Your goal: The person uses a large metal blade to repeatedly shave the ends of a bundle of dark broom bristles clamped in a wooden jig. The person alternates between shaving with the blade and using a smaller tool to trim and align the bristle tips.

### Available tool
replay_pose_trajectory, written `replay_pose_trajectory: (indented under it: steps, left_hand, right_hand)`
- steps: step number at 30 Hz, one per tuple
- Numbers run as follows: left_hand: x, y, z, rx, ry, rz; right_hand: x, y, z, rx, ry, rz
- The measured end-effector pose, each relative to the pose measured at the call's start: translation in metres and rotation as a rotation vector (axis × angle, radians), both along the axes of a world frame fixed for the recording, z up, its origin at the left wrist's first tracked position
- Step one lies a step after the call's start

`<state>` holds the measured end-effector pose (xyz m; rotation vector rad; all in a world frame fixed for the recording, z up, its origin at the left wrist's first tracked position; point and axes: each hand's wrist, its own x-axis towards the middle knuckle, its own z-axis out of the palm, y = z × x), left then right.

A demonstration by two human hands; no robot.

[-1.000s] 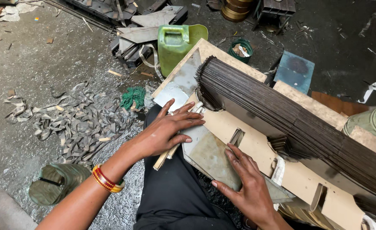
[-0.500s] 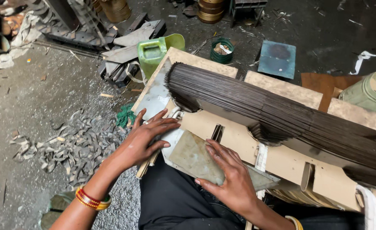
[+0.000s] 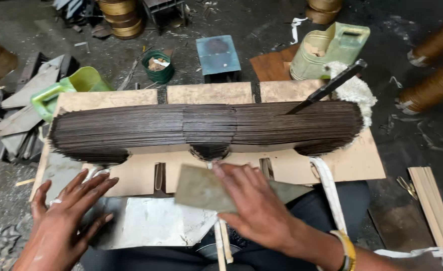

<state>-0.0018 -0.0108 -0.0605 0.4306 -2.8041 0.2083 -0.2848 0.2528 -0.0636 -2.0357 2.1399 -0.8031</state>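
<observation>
The right hand [image 3: 259, 211] covers the middle of the grey metal sheet [image 3: 201, 189]. The left hand [image 3: 63, 221] is cut off at the wrist by the bottom edge. The wooden strips [image 3: 434, 206] run off the frame's right side.

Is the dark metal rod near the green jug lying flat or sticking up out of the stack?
Sticking up: the rod rises at a slant, lower tip in the stack.

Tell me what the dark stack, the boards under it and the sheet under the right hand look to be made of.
Dark stack: likely thin metal laminations, with dull grey-brown edges in fine parallel lines. Boards: probably pressboard or cardboard, matte tan with cut slots. Sheet under the right hand: flat, dull grey-green, perhaps insulating board or metal; unclear.
</observation>
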Motion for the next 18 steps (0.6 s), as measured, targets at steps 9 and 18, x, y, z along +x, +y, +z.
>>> replay_pose_trajectory:
  steps: [9,18]
  left_hand:
    - [-0.134,0.105,0.025,0.359,0.073,-0.187]
    - [-0.149,0.12,0.019,0.445,0.094,-0.162]
  right_hand:
    - [-0.122,0.07,0.037,-0.214,0.345,-0.368]
    - [-0.135,0.067,0.034,-0.294,0.545,-0.281]
